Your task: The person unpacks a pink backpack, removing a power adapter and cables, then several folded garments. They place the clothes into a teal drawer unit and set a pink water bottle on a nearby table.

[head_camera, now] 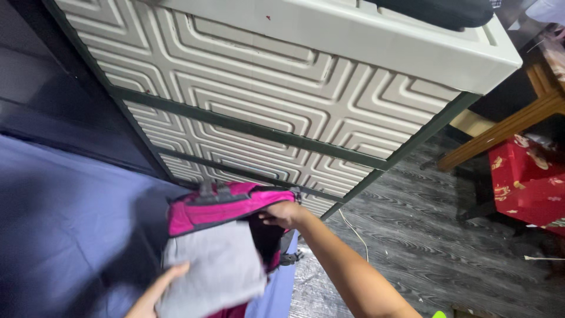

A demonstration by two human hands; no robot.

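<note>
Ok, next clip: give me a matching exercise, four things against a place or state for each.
Things:
1. pink fabric backpack
2. folded grey cloth
3. red patterned box
4. cream plastic cabinet with relief pattern

States:
A. on the dark wood floor at right
B. under the left hand
C. held open by the right hand
D. standing behind the backpack

Pairs: 1-C, 2-B, 3-A, 4-D

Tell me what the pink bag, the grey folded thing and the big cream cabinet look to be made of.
Pink bag: woven synthetic fabric, probably nylon, slight sheen, webbing straps.
Grey folded thing: soft matte cloth, likely knit cotton.
Cream cabinet: moulded plastic, by its embossed geometric panels.
</note>
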